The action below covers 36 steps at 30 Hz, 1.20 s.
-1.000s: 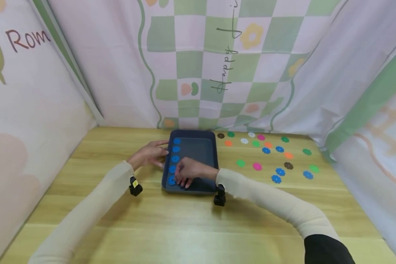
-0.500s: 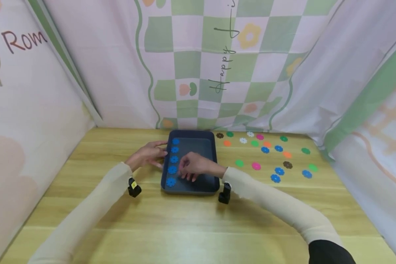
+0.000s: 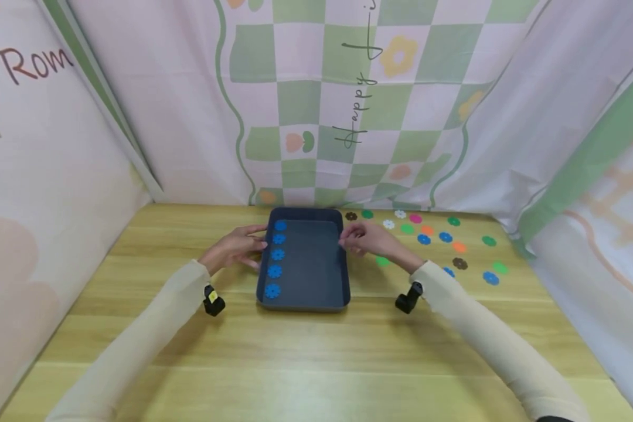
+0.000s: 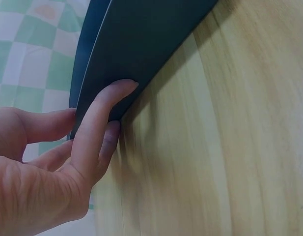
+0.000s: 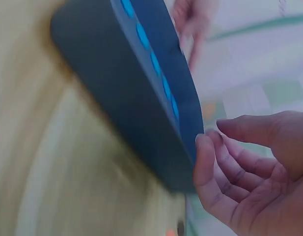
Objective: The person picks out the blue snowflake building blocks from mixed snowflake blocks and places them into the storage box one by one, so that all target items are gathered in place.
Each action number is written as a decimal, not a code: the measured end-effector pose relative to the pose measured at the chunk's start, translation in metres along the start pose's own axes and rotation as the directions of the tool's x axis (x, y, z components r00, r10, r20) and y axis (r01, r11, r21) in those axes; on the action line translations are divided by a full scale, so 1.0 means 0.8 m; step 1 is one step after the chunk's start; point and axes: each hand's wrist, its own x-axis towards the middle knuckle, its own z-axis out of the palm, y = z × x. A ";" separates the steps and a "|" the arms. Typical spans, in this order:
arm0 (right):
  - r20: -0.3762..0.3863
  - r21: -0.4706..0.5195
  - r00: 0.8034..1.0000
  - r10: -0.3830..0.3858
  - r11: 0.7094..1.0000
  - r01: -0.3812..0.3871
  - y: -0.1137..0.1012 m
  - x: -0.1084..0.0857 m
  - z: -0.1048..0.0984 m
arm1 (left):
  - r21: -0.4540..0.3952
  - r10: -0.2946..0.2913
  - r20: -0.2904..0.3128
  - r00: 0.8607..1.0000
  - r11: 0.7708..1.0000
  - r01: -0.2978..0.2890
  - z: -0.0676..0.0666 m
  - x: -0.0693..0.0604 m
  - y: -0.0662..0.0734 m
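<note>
A dark grey rectangular tray lies on the wooden table, with several blue flower-shaped pieces in a column along its left side. My left hand rests against the tray's left wall; in the left wrist view, a fingertip touches the outer wall. My right hand is over the tray's right rim, its fingers loosely bent. From the right wrist view, a gap shows between the thumb and the index finger, with nothing held there.
Right of the tray lie scattered flower pieces and round ones, among them blue flowers, white flowers, a brown flower, a pink piece and green ones. A checked curtain hangs behind the table.
My right hand has left the near-left blue flower and moved right across the tray to its right rim, now covering some loose pieces. The left hand stays at the tray's left wall.
</note>
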 end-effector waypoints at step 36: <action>-0.386 -0.371 0.889 0.246 0.841 -0.394 0.198 -0.076 -0.168 | 0.022 0.021 0.012 1.000 1.000 -0.022 0.000 -0.001 -0.001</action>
